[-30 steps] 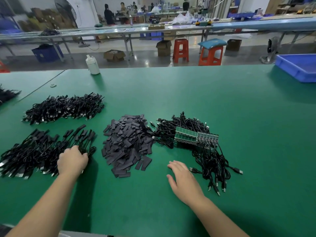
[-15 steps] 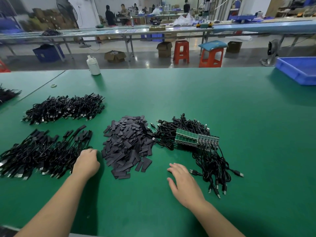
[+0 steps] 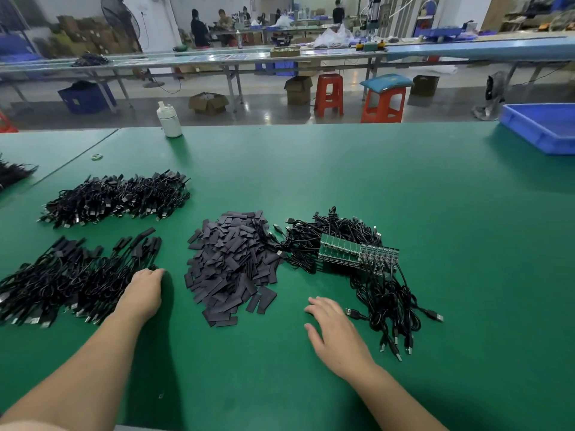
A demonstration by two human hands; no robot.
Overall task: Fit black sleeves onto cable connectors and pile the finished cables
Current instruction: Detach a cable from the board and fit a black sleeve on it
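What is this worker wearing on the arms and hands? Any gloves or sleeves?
Nothing that shows. The left hand and right hand are bare, with no gloves, rings or finger cots in view. Both forearms are uncovered up to the picture's lower edge, with no watch, wrist strap or sleeve cuff. Any clothing further up is out of view.

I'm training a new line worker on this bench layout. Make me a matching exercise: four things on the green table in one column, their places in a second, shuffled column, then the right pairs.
Things:
1. White plastic bottle
2. Blue plastic bin
3. Heap of flat black sleeves
4. Green circuit-board fixture

Places:
A. On the tangle of black cables right of centre
B. Far edge, left of centre
C. Centre, between the cable piles
D. Far right corner

Pairs: 1-B, 2-D, 3-C, 4-A
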